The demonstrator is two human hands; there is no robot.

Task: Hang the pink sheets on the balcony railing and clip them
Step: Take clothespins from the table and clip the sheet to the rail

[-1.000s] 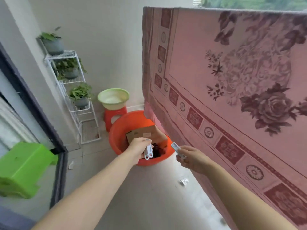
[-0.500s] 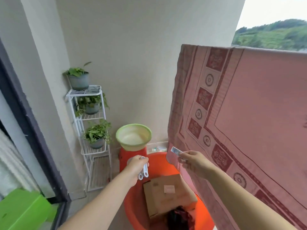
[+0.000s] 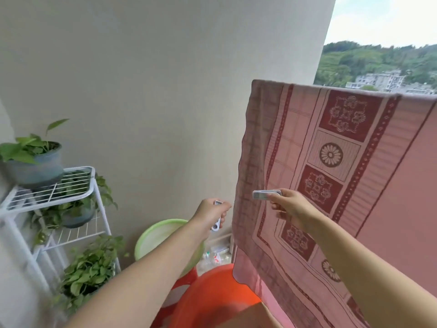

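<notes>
Pink sheet (image 3: 354, 185) is draped over the balcony railing, top fold along the rail, so hanging looks done and clipping is what's left, I'd say. No clip visible on the top edge in this view.

Right hand (image 3: 292, 207) is raised in front of the sheet's left border, thumb & fingers pinching the tail of a white clip (image 3: 266, 194). Clip's nose points left toward the sheet's side edge, prob. held by the tail so the jaws can be squeezed apart once it gets to the fold. Whether it's squeezed apart now, can't tell.

Left hand (image 3: 212, 213) is just left of the sheet edge, not touching it, fingers curled round spare clips (image 3: 216, 224), white ends poking out above & below the fist. Kept in reserve so the next one's ready w/o bending down again.

Below: orange basin (image 3: 220, 294) w/ a cardboard box (image 3: 248, 316) at frame bottom, green bowl (image 3: 160, 237) behind the left forearm. Wire plant rack (image 3: 78, 183) stands at left.

Next move, prob.: lift right clip to the rail near the corner.
</notes>
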